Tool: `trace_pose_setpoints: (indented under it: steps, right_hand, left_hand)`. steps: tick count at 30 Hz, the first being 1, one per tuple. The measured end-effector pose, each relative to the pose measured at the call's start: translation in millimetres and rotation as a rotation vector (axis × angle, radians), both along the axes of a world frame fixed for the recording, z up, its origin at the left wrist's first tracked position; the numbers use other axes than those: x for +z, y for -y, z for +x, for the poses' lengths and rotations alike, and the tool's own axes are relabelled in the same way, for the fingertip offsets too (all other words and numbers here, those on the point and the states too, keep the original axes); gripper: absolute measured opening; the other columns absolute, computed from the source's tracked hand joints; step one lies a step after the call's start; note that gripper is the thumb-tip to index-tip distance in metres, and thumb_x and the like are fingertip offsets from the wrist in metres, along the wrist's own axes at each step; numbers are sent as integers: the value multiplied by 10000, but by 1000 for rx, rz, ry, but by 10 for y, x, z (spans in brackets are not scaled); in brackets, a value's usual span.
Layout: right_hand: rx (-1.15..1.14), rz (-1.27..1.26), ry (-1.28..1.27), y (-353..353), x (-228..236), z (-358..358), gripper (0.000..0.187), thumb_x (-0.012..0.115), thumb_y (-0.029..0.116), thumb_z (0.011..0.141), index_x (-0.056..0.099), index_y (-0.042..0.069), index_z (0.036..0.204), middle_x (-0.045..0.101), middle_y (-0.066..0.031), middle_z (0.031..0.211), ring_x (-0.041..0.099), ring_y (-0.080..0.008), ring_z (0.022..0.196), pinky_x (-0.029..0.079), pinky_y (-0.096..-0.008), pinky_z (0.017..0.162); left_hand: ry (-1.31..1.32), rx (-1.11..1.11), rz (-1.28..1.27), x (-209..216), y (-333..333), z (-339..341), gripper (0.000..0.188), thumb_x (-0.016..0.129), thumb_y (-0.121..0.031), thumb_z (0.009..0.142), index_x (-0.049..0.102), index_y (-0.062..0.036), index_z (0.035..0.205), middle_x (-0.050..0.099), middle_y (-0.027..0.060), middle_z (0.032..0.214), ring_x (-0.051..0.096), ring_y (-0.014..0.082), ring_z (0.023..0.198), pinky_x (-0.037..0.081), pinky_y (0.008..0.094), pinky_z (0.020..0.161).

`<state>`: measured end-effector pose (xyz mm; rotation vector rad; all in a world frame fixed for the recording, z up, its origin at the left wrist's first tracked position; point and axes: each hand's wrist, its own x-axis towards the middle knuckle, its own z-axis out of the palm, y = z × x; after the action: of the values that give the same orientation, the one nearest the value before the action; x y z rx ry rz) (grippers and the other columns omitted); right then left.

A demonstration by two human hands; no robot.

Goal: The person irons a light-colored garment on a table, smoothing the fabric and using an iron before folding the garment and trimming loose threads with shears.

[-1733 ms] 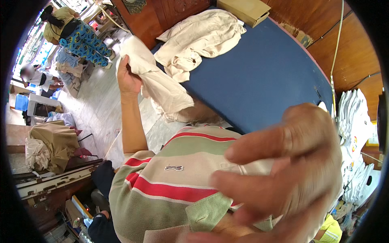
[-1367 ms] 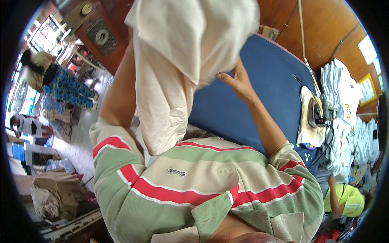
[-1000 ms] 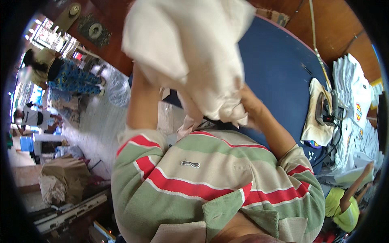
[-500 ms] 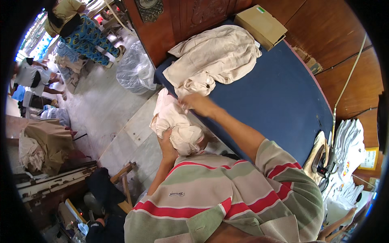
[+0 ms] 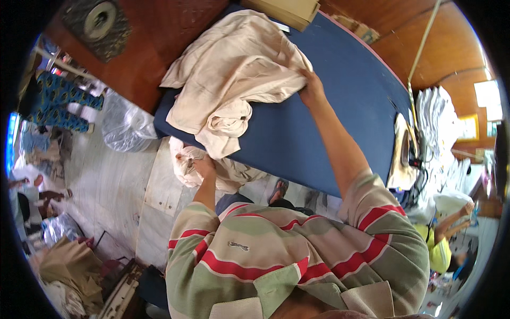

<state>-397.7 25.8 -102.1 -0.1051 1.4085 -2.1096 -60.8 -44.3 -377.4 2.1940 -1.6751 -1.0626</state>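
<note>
On the blue table [image 5: 361, 90], the right hand [image 5: 312, 89] pinches beige cloth [image 5: 234, 66], the left hand's [image 5: 204, 167] hidden grip unclear.

Blue-covered table [image 5: 287, 143], crumpled beige garment [image 5: 234, 64] at its left, cardboard box [image 5: 284, 10] beyond, pale pad [image 5: 398, 173] at right

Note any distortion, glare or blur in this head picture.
Head view: the blue table has a bowed far edge, and black fills the corners; head view: bright light glares at the left rim, and the plastic bag shines; head view: the right hand looks fairly clear.
</note>
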Motion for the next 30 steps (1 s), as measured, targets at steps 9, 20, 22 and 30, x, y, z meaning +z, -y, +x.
trace_pose_setpoints:
  steps: [9, 20, 22, 30]
  right_hand:
    - [-346, 361, -174, -3453, 27, 56, 383, 548, 332, 874, 558, 7, 1078, 609, -101, 1002, 592, -191, 904, 489, -339, 799]
    - [75, 1047, -587, -3739, -209, 51, 500, 626, 178, 774, 491, 17, 1228, 627, -156, 978, 606, -229, 878, 470, -346, 760]
    - [619, 1064, -454, -3492, 43, 34, 541, 637, 196, 765, 474, 12, 1247, 578, -228, 1135, 602, -261, 979, 467, -340, 801]
    - [-298, 105, -932, -3215, 1196, -1320, 123, 551, 23, 796, 439, 72, 782, 570, -41, 927, 483, -94, 814, 413, -233, 732]
  left_hand:
    - [-443, 134, -197, 630, -440, 673, 533, 537, -275, 873, 384, 70, 1249, 415, 250, 1294, 423, 349, 1182, 341, 399, 974]
    - [-448, -1093, -922, 2666, -370, -2252, 552, 607, -195, 804, 423, -27, 1296, 430, 176, 1333, 394, 354, 1231, 333, 454, 994]
    - [119, -1266, -748, 2691, -477, -2752, 664, 629, -341, 791, 375, -81, 1346, 330, 129, 1420, 279, 318, 1327, 281, 532, 1015]
    - [-523, -1013, -835, 3859, 573, -3564, 195, 436, 16, 771, 509, -39, 943, 601, 168, 904, 587, 308, 866, 459, 401, 744]
